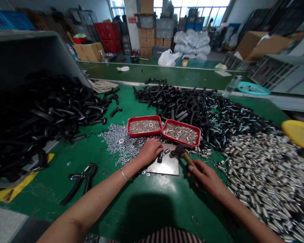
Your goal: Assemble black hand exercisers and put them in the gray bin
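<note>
The right hand is closed around the wooden handle of a hammer, gripping it well behind the head, probably to leave room for a short, controlled swing. The hammer's head sits ahead of that hand and toward the left one, over the metal plate. The plate lies flat on the green surface between the two hands, seemingly as a hard base that spares the surface from blows. The left hand has its fingers curled down, nearly closed on a small black piece, likely to steady it; the thumb's exact hold cannot be made out. Just beyond both hands, two red trays of small metal bits stand almost end to end, presumably kept there for a short reach. Loose metal rings spread beside the left hand on its outer side, while a heap of springs fills the area outside the right. As for the black piece, it lies directly under the left fingertips, on the plate, to the left of the right hand and a little forward of it, apart from the hammer's head.
</note>
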A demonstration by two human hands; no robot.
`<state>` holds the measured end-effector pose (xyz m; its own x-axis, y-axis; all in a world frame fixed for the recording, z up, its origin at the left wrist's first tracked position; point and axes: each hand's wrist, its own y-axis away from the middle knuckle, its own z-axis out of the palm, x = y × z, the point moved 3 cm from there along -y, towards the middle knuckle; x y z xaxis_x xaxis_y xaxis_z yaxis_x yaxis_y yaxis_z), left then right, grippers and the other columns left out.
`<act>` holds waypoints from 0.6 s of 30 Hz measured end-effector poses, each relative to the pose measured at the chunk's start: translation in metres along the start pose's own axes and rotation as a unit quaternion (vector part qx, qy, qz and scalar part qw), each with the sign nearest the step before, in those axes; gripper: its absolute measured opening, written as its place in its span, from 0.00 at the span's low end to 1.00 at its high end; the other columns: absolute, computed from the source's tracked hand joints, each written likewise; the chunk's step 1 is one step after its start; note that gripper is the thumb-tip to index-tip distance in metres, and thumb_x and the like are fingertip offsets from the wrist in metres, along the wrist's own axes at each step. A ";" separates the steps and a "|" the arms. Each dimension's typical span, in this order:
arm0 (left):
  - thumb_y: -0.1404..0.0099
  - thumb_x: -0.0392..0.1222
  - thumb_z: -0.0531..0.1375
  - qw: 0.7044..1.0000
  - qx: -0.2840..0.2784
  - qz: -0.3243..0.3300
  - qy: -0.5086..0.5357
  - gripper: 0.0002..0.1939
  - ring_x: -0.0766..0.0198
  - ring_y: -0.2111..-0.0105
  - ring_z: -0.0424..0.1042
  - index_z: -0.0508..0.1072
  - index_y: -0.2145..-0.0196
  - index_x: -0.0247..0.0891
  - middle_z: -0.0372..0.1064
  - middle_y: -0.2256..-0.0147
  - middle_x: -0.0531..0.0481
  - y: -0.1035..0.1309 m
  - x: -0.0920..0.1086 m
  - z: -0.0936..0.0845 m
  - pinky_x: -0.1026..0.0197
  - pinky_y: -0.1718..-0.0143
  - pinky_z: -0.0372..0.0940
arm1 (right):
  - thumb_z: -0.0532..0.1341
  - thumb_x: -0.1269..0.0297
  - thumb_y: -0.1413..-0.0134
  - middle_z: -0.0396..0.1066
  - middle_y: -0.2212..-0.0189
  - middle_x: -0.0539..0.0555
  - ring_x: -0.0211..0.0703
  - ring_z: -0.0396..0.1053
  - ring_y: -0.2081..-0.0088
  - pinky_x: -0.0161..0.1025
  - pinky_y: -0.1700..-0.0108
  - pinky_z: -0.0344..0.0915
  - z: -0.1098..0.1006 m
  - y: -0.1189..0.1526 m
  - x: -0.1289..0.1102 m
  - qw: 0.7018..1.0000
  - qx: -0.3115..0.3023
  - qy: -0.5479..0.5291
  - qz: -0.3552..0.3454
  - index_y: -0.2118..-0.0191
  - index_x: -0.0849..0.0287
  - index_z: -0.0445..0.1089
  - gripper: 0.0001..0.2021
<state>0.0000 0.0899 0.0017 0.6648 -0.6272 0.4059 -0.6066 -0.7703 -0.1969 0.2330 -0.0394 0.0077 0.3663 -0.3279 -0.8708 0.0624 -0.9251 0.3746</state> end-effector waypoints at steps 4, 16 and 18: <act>0.32 0.53 0.59 0.994 -0.044 0.068 -0.070 0.17 0.49 0.54 0.66 0.73 0.56 0.36 0.70 0.57 0.41 0.003 0.008 -0.010 0.47 0.49 0.57 | 0.53 0.46 0.36 0.74 0.68 0.52 0.38 0.67 0.80 0.34 0.82 0.61 -0.003 0.001 -0.010 0.996 0.000 0.080 -0.033 0.50 0.57 0.65 0.20; 0.47 0.54 0.70 0.996 -0.067 0.004 0.057 0.52 0.41 0.48 0.65 0.50 0.32 0.35 0.67 0.48 0.35 0.025 -0.009 -0.009 0.41 0.46 0.58 | 0.51 0.57 0.34 0.74 0.71 0.56 0.45 0.71 0.72 0.38 0.69 0.61 0.017 -0.034 -0.038 0.936 0.030 0.320 -0.144 0.60 0.57 0.68 0.12; 0.47 0.53 0.71 0.996 -0.066 -0.008 0.064 0.52 0.40 0.47 0.65 0.51 0.32 0.35 0.67 0.47 0.34 0.025 -0.009 -0.008 0.41 0.45 0.59 | 0.49 0.56 0.32 0.73 0.74 0.54 0.44 0.70 0.75 0.38 0.71 0.62 0.014 -0.043 -0.025 0.954 0.026 0.276 -0.113 0.60 0.57 0.67 0.14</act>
<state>-0.0244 0.0767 0.0001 0.6200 -0.5881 0.5194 -0.6537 -0.7533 -0.0726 0.2085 0.0059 0.0089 0.7836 0.0190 -0.6209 0.1564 -0.9734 0.1676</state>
